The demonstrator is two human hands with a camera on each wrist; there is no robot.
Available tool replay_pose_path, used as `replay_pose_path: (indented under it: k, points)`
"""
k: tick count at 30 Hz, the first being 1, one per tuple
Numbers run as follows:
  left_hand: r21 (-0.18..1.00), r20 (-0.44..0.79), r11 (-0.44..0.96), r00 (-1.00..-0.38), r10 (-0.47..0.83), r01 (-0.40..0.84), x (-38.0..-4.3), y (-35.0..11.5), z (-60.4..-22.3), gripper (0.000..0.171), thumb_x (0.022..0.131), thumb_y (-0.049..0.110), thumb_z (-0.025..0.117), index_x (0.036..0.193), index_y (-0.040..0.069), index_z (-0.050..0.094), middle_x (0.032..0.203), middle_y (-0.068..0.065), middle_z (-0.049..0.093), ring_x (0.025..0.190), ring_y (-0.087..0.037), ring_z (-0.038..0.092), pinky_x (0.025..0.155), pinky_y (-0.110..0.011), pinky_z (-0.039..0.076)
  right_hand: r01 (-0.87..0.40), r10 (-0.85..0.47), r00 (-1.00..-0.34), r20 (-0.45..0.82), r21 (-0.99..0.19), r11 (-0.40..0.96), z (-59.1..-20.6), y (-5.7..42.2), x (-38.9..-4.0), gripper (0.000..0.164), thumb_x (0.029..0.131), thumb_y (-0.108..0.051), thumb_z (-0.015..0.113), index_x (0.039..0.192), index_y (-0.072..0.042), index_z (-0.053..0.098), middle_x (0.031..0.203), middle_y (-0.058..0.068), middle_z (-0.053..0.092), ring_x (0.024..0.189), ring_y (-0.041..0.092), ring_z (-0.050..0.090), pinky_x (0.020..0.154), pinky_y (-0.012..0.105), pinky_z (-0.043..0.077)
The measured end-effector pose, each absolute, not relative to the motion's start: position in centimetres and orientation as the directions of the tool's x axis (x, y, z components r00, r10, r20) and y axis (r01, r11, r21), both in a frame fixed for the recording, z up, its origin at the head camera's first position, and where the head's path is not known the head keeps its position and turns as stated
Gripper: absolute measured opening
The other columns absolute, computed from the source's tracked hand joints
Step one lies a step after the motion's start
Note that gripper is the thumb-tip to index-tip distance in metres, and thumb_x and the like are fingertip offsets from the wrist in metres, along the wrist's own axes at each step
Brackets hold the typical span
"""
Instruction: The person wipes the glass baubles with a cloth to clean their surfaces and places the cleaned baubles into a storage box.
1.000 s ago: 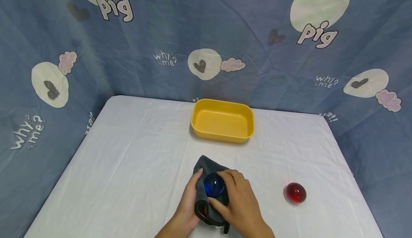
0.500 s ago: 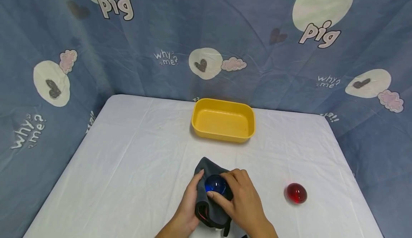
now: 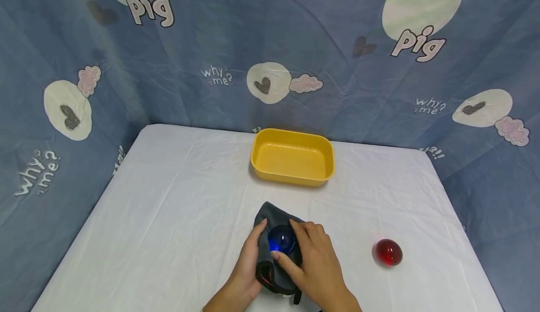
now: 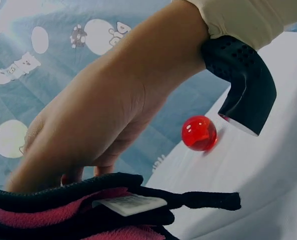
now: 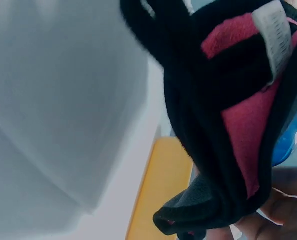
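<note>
A: What's biggest on the white-covered worktop [image 3: 181, 195]?
B: The yellow tray [image 3: 295, 179], by the middle of its far edge.
A: Next?
B: A folded grey cloth [image 3: 263, 250], nearer us than the tray. The left hand [image 3: 246, 266] has its grip round it.
A: The right hand [image 3: 319, 261]?
B: Its grip pinches the blue ball [image 3: 281, 238] against the cloth.
A: Another ball?
B: The red ball [image 3: 388, 252], towards the right edge.

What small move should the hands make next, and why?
Probably turn the blue ball slightly against the grey cloth: the left hand grips the cloth while the right hand holds the ball against it, so a small rub seems the natural step.
</note>
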State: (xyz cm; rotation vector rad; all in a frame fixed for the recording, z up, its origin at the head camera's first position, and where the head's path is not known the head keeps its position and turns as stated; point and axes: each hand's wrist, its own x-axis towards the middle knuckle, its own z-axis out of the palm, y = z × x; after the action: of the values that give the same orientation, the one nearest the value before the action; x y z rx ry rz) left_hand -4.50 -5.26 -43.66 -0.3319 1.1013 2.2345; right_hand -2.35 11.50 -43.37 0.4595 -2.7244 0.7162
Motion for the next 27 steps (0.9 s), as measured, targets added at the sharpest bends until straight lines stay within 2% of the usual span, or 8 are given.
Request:
replay_pose_path:
  k: [3,9,15,20,27]
  points:
    - [0.633,-0.462,-0.468,-0.786,0.411,-0.617,-4.57,-5.23,-43.65,0.078,0.108,0.059,0.039,0.166,0.012,0.017,0.161,-0.012,0.038,0.136,-0.019,0.047,0.114,-0.036,0.036,-0.386,-0.238,-0.900,0.365,-0.412,0.826,-43.47,11.41,-2.27,0.078,0.084,-0.055,0.084,0.140,-0.007,0.059,0.118,0.003,0.062,0.103,0.019,0.053,0.087,0.040,0.048]
    - [0.630,-0.471,-0.459,-0.778,0.416,-0.626,-4.54,-5.27,-43.64,0.078,0.107,0.060,0.040,0.164,0.010,0.022,0.154,-0.009,0.045,0.130,-0.018,0.050,0.112,-0.036,0.038,-0.400,-0.225,-0.882,0.414,-0.406,0.822,-43.76,11.22,-2.18,0.067,0.079,-0.050,0.089,0.125,-0.009,0.061,0.112,0.002,0.062,0.101,0.019,0.054,0.085,0.039,0.048]
    - [0.617,-0.469,-0.485,-0.785,0.405,-0.620,-4.42,-5.23,-43.85,0.076,0.107,0.059,0.042,0.163,0.010,0.026,0.151,-0.006,0.048,0.128,-0.015,0.052,0.111,-0.033,0.039,-0.412,-0.215,-0.868,0.448,-0.407,0.815,-43.69,11.12,-2.25,0.062,0.079,-0.047,0.091,0.120,-0.006,0.067,0.110,0.003,0.065,0.102,0.019,0.056,0.090,0.040,0.051]
    - [0.613,-0.450,-0.504,-0.793,0.411,-0.609,-4.40,-5.16,-43.92,0.077,0.108,0.058,0.042,0.165,0.010,0.020,0.156,-0.008,0.043,0.132,-0.015,0.051,0.113,-0.033,0.038,-0.409,-0.196,-0.866,0.460,-0.426,0.807,-43.57,11.01,-2.20,0.061,0.080,-0.047,0.091,0.118,-0.004,0.071,0.111,0.003,0.067,0.106,0.019,0.056,0.093,0.040,0.052]
    - [0.610,-0.479,-0.490,-0.783,0.396,-0.622,-4.32,-5.20,-43.86,0.080,0.107,0.059,0.043,0.165,0.010,0.020,0.159,-0.011,0.041,0.132,-0.018,0.051,0.113,-0.035,0.039,-0.389,-0.170,-0.874,0.455,-0.445,0.807,-43.71,11.04,-2.15,0.061,0.085,-0.057,0.083,0.114,-0.004,0.074,0.105,0.000,0.064,0.101,0.016,0.053,0.087,0.036,0.052]
